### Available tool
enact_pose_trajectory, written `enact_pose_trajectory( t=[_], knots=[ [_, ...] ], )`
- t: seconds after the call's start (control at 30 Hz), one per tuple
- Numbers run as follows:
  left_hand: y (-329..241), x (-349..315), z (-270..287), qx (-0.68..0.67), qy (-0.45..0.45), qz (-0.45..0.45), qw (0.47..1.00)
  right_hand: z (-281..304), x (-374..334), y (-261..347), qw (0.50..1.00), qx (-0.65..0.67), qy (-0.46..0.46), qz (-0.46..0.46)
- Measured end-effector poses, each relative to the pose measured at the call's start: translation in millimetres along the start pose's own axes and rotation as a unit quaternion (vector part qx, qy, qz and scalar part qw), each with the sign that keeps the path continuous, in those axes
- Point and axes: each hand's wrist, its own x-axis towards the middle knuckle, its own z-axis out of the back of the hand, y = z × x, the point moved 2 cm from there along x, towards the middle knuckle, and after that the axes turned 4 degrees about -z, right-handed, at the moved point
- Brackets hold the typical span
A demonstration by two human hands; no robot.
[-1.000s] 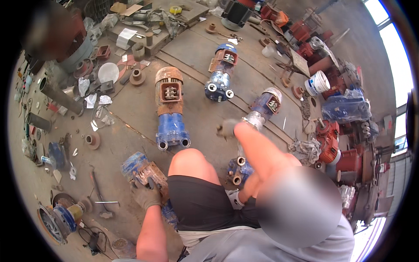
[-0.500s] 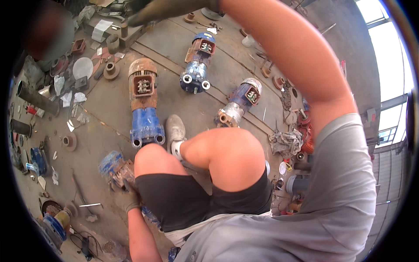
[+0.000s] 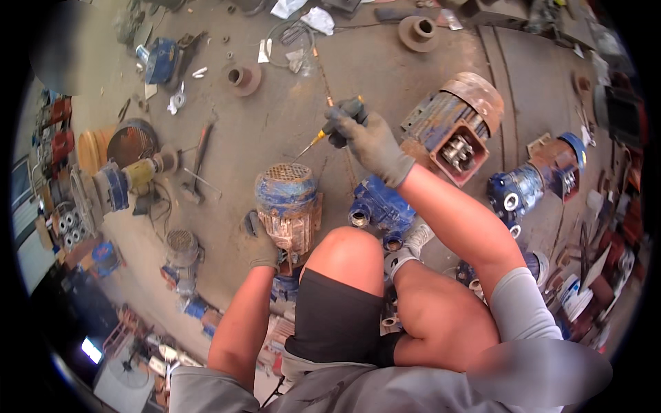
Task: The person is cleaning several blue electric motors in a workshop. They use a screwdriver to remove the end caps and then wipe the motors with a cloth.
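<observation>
A screwdriver [image 3: 317, 140] with a yellow and dark handle is gripped in my gloved right hand [image 3: 365, 134]. Its thin shaft slants down and left, with the tip over the round fan grille of a worn blue electric motor [image 3: 288, 206]. The motor stands close to my bent knee, grille upward, its ribbed body rusty and stripped of paint. Against its left side rests my gloved left hand [image 3: 260, 241], fingers curled along the casing and partly hidden. A rusty geared motor [image 3: 454, 124] with an opened terminal box and a blue gearbox end [image 3: 382, 206] lies beyond my right forearm.
Another blue and rusty geared motor [image 3: 540, 175] lies at the right. A hammer [image 3: 198, 162] is on the floor left of the motor. Flanged collars [image 3: 242, 80] and paper scraps [image 3: 317, 20] are scattered farther off. A blue and yellow machine part [image 3: 117, 184] stands at the left.
My view has swung to the left. My right hand has come down from the upper edge and now holds the screwdriver over the motor. The motor stands grille-up, with my left hand still at it.
</observation>
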Motion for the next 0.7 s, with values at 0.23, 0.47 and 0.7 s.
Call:
enact_pose_trajectory(
  t=[0.23, 0.47, 0.7],
  knots=[
    [29.8, 0.9, -6.9, -0.049, 0.046, 0.033, 0.997, 3.4, 50.1, -51.1, 0.993, -0.095, -0.008, -0.065],
    [20.2, -1.1, -8.9, -0.024, 0.026, 0.023, 0.999, -18.0, 90.7, -40.6, 0.958, -0.257, 0.064, -0.113],
    [16.4, 2.7, -8.0, -0.030, 0.043, -0.016, 0.999, -17.1, 116.2, -75.1, 0.956, -0.235, 0.118, -0.130]
  ],
)
